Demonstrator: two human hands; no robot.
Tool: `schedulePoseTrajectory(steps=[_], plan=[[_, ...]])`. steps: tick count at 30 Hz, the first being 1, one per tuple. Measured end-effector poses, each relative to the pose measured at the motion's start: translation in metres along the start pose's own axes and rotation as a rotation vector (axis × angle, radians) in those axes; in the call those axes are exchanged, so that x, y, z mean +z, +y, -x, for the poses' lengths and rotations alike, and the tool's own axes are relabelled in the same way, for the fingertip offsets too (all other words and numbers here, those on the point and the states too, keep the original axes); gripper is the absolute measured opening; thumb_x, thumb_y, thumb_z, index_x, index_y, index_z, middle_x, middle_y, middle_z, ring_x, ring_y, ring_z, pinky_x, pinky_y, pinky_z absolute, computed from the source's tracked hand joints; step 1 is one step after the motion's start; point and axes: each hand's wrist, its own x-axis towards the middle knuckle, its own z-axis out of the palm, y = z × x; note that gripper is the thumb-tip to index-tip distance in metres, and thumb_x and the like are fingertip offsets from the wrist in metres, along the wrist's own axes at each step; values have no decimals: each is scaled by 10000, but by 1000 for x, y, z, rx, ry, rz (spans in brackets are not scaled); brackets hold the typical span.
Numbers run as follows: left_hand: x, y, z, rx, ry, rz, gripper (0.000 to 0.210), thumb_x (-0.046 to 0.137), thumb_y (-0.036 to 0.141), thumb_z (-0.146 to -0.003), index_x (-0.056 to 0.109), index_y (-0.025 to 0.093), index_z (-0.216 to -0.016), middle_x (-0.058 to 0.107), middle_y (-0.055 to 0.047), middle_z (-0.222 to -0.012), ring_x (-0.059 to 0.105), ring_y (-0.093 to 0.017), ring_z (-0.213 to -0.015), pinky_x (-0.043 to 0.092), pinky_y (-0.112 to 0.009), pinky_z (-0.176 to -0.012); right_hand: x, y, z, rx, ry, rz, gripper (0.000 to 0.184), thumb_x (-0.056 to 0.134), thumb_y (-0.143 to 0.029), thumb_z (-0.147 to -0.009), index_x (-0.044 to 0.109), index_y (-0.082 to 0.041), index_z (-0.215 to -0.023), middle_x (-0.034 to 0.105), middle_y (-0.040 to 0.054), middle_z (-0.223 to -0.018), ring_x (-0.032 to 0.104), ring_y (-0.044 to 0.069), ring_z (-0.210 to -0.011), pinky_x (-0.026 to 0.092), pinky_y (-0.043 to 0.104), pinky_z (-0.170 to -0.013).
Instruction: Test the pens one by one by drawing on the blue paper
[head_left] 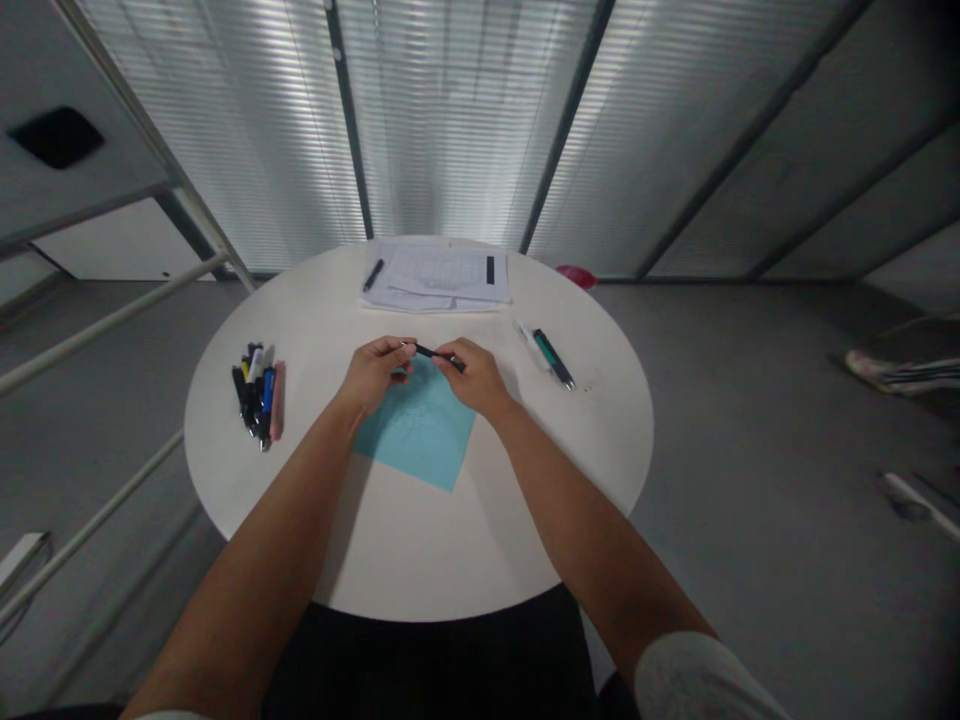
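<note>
A black pen point(425, 351) is held sideways between my two hands, above the far edge of a light blue sheet of paper point(420, 430). My left hand point(379, 370) pinches its left end with thumb and fingers. On the other end, my right hand point(474, 375) is closed around the dark barrel. Faint marks show on the blue sheet, too pale to read. To the right of my right hand lie a green and black pen point(553, 358) and a whitish pen point(527, 338), side by side.
A bunch of several pens and markers point(259, 395) lies on the left of the round white table point(420, 570). Printed papers point(442, 275) with a black pen point(373, 275) on them are at the far edge. White rails point(112, 325) stand to the left.
</note>
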Motion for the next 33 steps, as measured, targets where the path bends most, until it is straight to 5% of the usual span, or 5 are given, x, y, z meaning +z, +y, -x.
schedulePoseTrajectory(steps=[9, 20, 26, 30, 33], plan=[[-3, 4, 2, -27, -63, -62, 359, 811, 346, -632, 738, 139, -915, 603, -24, -639, 542, -112, -558, 403, -245, -509, 0, 4, 2, 27, -44, -31, 228, 659, -309, -783, 592, -216, -980, 631, 26, -892, 579, 155, -793, 463, 283, -716], [-4, 2, 0, -33, -30, -11, 367, 809, 332, -645, 741, 133, -945, 574, -17, -633, 519, -94, -566, 402, -222, -515, -3, 0, 0, 58, -136, -80, 298, 451, -401, -937, 640, -212, -805, 622, -13, -711, 572, 132, -680, 422, 263, -691], [-4, -1, -1, -18, -26, -19, 365, 802, 336, -659, 744, 138, -960, 563, -13, -636, 511, -91, -567, 409, -222, -520, 1, 2, 1, 97, -4, -79, 203, 643, -371, -809, 608, -207, -924, 620, -2, -825, 577, 141, -750, 427, 258, -705], [-5, -1, -1, -19, -1, -10, 351, 802, 336, -663, 748, 141, -949, 555, -15, -647, 510, -90, -585, 413, -216, -525, 2, 4, 0, 95, -90, -74, 299, 477, -425, -923, 599, -202, -764, 593, -9, -705, 552, 132, -688, 404, 256, -683], [-5, -2, -2, -11, 5, -8, 345, 803, 326, -660, 750, 139, -946, 555, -20, -654, 507, -91, -587, 412, -216, -522, 3, 4, 0, 125, -113, -53, 299, 456, -452, -932, 613, -213, -843, 596, -16, -716, 543, 130, -675, 397, 255, -674]])
